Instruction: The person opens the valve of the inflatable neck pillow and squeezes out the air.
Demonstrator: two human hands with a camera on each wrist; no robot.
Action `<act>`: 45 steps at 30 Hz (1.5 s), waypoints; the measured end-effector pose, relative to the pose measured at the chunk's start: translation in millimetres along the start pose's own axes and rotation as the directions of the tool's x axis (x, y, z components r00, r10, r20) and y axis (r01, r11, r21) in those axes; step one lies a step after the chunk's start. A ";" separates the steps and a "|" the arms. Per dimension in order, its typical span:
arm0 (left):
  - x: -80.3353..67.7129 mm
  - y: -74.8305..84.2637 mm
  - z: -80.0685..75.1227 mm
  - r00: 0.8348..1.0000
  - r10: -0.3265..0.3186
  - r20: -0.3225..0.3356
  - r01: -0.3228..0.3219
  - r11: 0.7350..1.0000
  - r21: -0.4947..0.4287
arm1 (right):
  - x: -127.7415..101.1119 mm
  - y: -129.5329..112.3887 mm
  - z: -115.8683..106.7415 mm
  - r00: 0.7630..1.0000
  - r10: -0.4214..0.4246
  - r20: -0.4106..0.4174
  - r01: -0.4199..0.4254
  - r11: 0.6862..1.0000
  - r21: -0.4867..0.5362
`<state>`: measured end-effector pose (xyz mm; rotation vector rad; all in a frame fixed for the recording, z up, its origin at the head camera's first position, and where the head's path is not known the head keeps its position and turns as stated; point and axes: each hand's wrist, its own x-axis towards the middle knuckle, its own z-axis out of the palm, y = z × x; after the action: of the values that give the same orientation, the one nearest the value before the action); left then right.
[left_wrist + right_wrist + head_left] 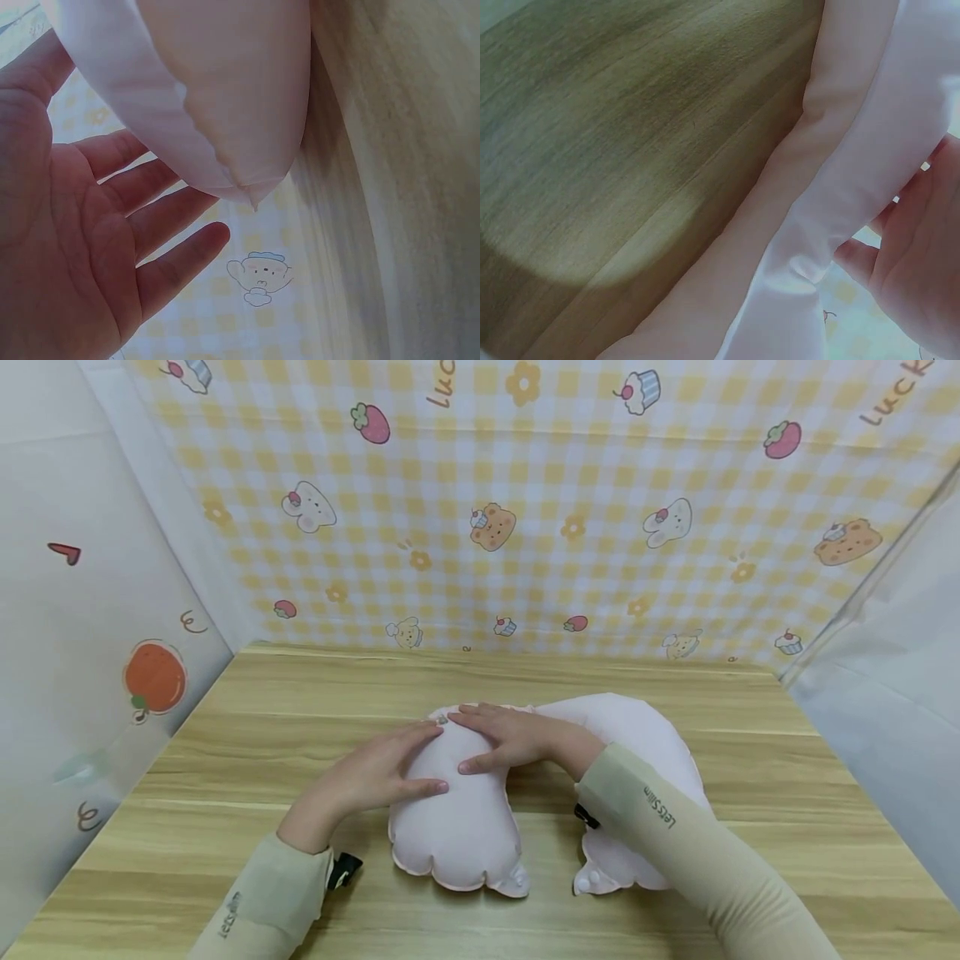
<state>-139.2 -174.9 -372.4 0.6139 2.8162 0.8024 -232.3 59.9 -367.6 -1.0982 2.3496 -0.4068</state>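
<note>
A pale pink, puffed-up U-shaped neck pillow (pixel 457 827) lies on the wooden table, its two ends pointing toward me. Each end carries a small tab (pixel 513 882) at its inner corner. My left hand (pixel 375 771) rests along the outer side of the pillow's left arm, fingers and thumb spread. From the right, my right hand (pixel 517 735) reaches across and lies on the top of that same arm with its fingers extended. A small greyish fitting (pixel 442 719) shows between the fingertips of both hands. In the left wrist view, the pillow's seamed edge (pixel 187 112) is beside the extended fingers.
The wooden table (pixel 262 760) runs back to a yellow checked cloth wall (pixel 570 568) with cartoon prints. White panels (pixel 45 635) stand at left and right. Dark straps (pixel 344 870) show at the sleeve cuffs. My right forearm (pixel 697 843) passes over the pillow's right arm.
</note>
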 end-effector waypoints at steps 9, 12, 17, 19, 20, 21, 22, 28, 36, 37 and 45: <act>-0.2 -0.4 0.5 1.000 -0.006 0.008 0.006 1.000 -0.017 | 2.6 3.1 3.0 1.000 -0.008 0.012 0.008 1.000 0.003; -0.3 -0.7 0.6 1.000 -0.009 0.012 0.009 1.000 -0.018 | 3.3 3.3 4.0 1.000 -0.005 0.013 0.005 1.000 0.000; -0.3 -3.0 1.3 1.000 -0.021 0.021 0.022 1.000 -0.011 | 5.0 3.9 6.3 1.000 -0.005 0.012 0.005 1.000 -0.006; -0.2 -3.6 1.5 0.999 -0.028 0.025 0.029 0.999 -0.013 | 5.5 4.3 7.0 1.000 -0.006 0.011 0.006 1.000 -0.009; -0.1 -3.9 1.6 0.999 -0.029 0.026 0.030 0.999 -0.016 | 5.9 4.5 7.4 1.000 -0.006 0.010 0.006 1.000 -0.011; 0.0 -4.2 1.8 0.999 -0.025 0.027 0.026 1.000 -0.016 | 6.0 4.7 7.7 1.000 -0.006 0.011 0.006 1.000 -0.013; -0.1 -4.2 1.8 0.999 -0.023 0.027 0.023 1.000 -0.018 | 6.2 4.9 8.0 1.000 -0.005 0.010 0.005 1.000 -0.014; -0.2 -4.9 2.8 0.999 -0.022 0.036 0.023 0.999 -0.029 | 6.6 6.1 10.1 1.000 0.007 0.011 -0.007 1.000 -0.018; 0.3 -6.6 4.2 0.998 -0.044 0.050 0.046 0.998 -0.037 | 8.0 7.3 12.3 1.000 0.019 0.015 -0.019 0.999 -0.031; 0.3 -7.1 4.4 0.998 -0.046 0.052 0.048 0.998 -0.035 | 8.2 7.4 12.7 1.000 0.017 0.014 -0.016 0.999 -0.035; 0.1 -7.8 4.4 0.997 -0.041 0.067 0.044 0.998 -0.041 | 9.2 8.6 14.6 1.000 0.002 0.018 0.000 0.998 -0.067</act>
<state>-140.9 -178.8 -380.3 0.5612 2.7355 0.8166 -234.5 57.4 -386.7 -1.1263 2.3628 -0.3187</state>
